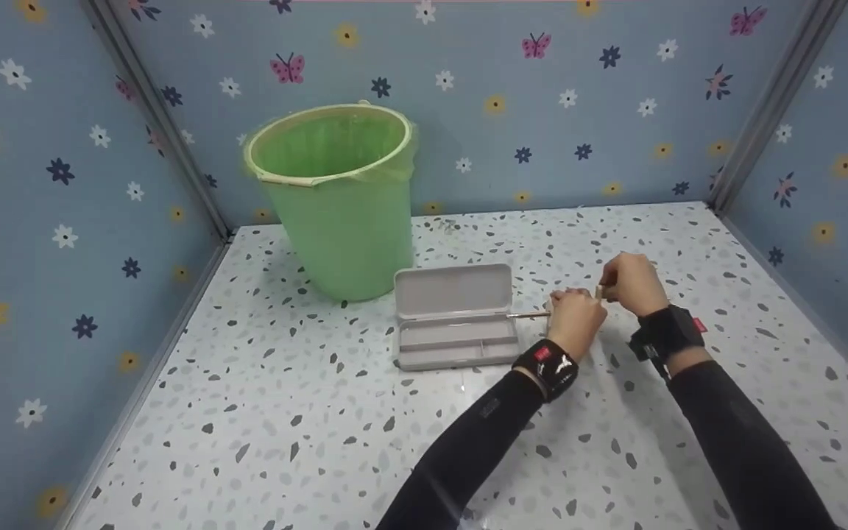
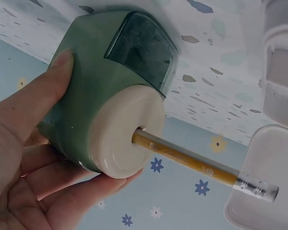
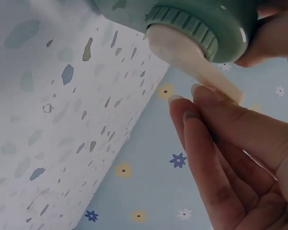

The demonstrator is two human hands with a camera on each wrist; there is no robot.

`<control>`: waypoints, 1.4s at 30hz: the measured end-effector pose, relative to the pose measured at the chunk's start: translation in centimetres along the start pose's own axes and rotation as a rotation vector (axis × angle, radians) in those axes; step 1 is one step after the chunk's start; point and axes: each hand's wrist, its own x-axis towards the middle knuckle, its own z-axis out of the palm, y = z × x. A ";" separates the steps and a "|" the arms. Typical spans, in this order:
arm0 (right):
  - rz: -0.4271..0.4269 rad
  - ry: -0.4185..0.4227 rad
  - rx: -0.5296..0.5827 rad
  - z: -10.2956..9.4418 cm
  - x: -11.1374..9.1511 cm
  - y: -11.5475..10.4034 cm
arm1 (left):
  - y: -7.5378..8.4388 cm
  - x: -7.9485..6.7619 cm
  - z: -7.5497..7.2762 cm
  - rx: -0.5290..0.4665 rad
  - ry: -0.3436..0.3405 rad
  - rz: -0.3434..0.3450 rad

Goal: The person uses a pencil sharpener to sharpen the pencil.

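Observation:
A green pencil sharpener [image 2: 81, 100] with a cream front and a dark clear shavings window is gripped by my left hand [image 1: 576, 318], thumb on one side and fingers around the other. A yellow pencil [image 2: 187, 160] sits in its hole, with the silver eraser end sticking out toward the pencil box [image 1: 456, 364]. On the sharpener's opposite end is a cream crank handle [image 3: 182, 52]. My right hand [image 1: 635, 283] pinches the crank's outer end between thumb and fingers. In the head view the left hand mostly hides the sharpener.
The pale pencil box lies with its lid raised, just left of the left hand. Behind it to the left stands a green bin [image 1: 343, 235] with a liner over its rim. Patterned wall panels [image 1: 483, 132] enclose the speckled tabletop [image 1: 284, 442] at the back and sides.

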 end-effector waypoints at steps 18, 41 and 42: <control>0.037 -0.034 -0.036 4.2 1.4 2.9 | -0.1 -0.5 0.3 -0.037 0.041 -0.033; -0.048 -0.123 -0.020 4.5 -2.7 3.2 | 0.1 0.0 -0.1 0.004 -0.069 -0.006; -0.034 -0.134 -0.001 4.4 -2.9 3.1 | 0.1 0.0 -0.1 0.004 -0.078 -0.005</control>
